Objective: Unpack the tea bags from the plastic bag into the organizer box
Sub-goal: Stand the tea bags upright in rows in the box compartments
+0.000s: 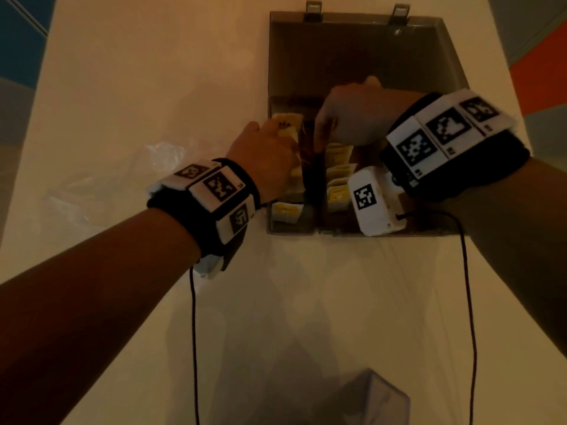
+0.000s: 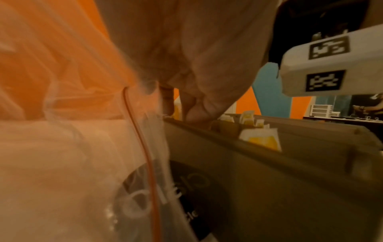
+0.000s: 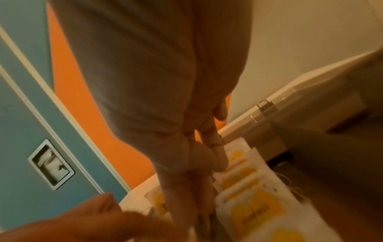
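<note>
The grey organizer box (image 1: 362, 232) lies open on the pale table, its lid (image 1: 352, 56) folded back. My left hand (image 1: 270, 154) reaches into the box's left column, fingers curled round a yellow-and-white tea bag (image 1: 287, 125); in the left wrist view the fingertips (image 2: 186, 113) dip behind the box wall (image 2: 269, 180). My right hand (image 1: 352, 118) points its straight fingers (image 3: 196, 188) down beside the middle row of upright tea bags (image 1: 337, 167) (image 3: 254, 211). The crumpled clear plastic bag (image 1: 129, 179) (image 2: 72, 163) lies left of the box.
A clear plastic container (image 1: 374, 397) sits at the near edge of the table. Black cables (image 1: 193, 332) hang from both wrists. Blue and orange wall panels (image 3: 62, 114) stand beyond the table's sides.
</note>
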Demonstrator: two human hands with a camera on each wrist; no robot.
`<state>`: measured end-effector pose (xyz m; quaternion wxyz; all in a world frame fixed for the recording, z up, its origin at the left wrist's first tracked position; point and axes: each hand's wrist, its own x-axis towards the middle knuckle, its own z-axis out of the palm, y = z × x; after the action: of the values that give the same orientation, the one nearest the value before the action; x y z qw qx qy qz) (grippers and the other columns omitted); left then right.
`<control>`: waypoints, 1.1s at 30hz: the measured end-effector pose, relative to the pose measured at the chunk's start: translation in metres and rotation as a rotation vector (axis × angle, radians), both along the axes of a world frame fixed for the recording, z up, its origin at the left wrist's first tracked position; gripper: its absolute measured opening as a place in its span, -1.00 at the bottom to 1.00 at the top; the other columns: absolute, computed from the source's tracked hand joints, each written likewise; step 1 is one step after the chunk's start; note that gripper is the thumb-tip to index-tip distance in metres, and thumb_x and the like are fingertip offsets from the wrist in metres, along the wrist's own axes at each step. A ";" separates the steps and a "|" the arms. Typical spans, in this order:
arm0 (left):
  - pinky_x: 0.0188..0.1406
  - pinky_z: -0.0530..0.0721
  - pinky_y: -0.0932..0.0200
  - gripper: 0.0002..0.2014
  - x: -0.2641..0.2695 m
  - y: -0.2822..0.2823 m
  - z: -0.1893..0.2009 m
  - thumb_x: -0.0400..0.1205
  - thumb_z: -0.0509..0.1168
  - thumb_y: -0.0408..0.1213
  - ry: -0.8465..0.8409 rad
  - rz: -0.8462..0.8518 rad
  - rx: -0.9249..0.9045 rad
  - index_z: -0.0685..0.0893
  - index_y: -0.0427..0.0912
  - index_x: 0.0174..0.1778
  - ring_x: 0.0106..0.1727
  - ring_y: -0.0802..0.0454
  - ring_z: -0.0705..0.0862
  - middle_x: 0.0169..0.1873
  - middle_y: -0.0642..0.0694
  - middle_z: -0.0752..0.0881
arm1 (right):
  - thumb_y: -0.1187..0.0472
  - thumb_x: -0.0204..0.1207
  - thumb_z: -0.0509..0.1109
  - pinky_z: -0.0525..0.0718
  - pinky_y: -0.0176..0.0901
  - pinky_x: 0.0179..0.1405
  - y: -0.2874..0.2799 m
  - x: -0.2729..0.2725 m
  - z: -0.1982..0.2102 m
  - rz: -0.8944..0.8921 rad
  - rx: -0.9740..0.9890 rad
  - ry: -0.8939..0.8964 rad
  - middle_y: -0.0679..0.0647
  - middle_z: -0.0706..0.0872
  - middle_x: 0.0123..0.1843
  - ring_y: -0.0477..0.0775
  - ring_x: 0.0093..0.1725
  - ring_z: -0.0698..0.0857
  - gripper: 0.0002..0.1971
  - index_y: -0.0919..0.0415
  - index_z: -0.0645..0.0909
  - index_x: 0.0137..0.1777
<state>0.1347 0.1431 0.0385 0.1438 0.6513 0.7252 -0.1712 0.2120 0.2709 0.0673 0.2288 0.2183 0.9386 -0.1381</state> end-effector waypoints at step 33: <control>0.15 0.45 -0.15 -0.72 -0.022 0.019 -0.004 0.65 0.10 -0.22 -0.262 0.515 0.290 0.47 -0.30 0.21 0.29 -0.31 0.43 0.24 -0.31 0.56 | 0.17 0.63 0.07 0.19 0.14 0.37 -0.010 -0.018 -0.033 -0.026 0.107 0.106 -0.06 0.44 -0.37 0.15 -0.04 0.56 -0.78 0.12 0.55 -0.09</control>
<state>0.1129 0.1619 0.0344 0.1800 0.4767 0.8582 0.0613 0.1944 0.2609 0.0342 0.1653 0.2346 0.9525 -0.1022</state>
